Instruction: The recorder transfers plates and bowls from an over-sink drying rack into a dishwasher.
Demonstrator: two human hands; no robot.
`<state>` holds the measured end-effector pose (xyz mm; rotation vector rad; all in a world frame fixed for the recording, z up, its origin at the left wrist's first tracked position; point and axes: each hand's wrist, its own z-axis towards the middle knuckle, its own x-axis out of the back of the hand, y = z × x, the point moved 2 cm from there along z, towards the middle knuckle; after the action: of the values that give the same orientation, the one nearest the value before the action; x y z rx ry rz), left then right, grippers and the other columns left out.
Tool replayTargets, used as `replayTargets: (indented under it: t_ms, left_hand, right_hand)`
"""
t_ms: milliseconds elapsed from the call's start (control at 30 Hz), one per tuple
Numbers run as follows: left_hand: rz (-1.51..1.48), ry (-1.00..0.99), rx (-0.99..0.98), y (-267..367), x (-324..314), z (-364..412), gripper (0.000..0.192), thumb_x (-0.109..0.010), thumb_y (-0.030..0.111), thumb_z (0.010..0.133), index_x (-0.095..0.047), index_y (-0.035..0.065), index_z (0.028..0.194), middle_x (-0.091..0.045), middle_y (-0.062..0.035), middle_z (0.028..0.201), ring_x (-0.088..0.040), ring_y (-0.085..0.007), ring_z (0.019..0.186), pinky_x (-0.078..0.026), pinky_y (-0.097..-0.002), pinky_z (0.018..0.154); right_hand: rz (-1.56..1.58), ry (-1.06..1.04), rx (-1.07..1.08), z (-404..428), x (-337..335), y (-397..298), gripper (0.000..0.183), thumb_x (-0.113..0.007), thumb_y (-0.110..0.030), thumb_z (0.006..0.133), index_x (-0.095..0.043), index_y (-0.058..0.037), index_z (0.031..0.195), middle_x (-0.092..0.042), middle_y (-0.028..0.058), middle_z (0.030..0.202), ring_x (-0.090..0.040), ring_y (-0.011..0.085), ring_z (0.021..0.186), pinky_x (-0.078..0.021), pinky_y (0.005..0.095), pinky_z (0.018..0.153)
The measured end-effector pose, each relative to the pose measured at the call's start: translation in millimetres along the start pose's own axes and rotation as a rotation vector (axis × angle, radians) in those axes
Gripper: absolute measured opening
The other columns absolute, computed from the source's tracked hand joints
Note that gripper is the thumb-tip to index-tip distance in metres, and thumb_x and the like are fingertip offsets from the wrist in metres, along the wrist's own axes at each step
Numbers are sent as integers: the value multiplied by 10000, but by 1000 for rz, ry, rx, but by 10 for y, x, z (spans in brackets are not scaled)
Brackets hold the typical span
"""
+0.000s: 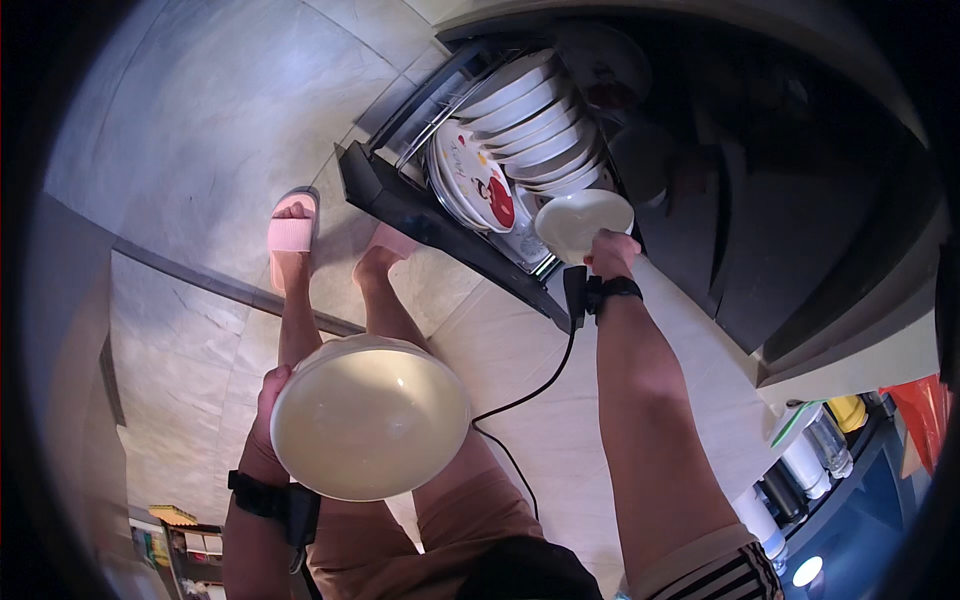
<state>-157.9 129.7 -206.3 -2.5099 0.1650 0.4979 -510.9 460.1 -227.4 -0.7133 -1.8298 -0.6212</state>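
Note:
My left hand point(271, 401) grips the rim of a large cream bowl point(371, 420), held above my legs with its inside facing up. Out at the pulled-out dish drawer, my right hand point(615, 251) holds a smaller white bowl point(577, 217) by its near edge. That bowl is at the near right end of the drawer's rack; whether it touches the rack is hard to tell. Beside it stand several plates with a printed cartoon figure point(476, 176). Behind them a row of white dishes point(536, 127) leans on edge.
The drawer's black front point(450, 225) juts out over the tiled floor point(225, 97). A dark glossy cabinet front point(765, 210) rises on the right. A black cable point(517, 409) hangs from my right wrist strap. Several bottles point(806, 465) stand at lower right.

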Motion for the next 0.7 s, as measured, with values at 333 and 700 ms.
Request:
replayTargets:
  t_ms: [333,700]
  left_hand:
    - [10,-36,45,32,101,20,716,-238,581,770,-417,44,1209,-483,-165,1163,-487,-312,1014,-382,-443,866]
    - [326,106,-193,129,-49,-5,734,-247,600,765,-380,60,1243,-466,-151,1187,-480,-297,1047,-389,-427,884]
  right_hand:
    - [263,9,-131,264,-335,-300,658,-701,-147,572,-250,5,1026,-498,155,760,-552,197,582,-459,286,423]
    - [404,-152,-32,450,-497,-116,729,-785,-211,562,-282,-7,1050,-530,93,755,-508,141,477,-452,239,394]
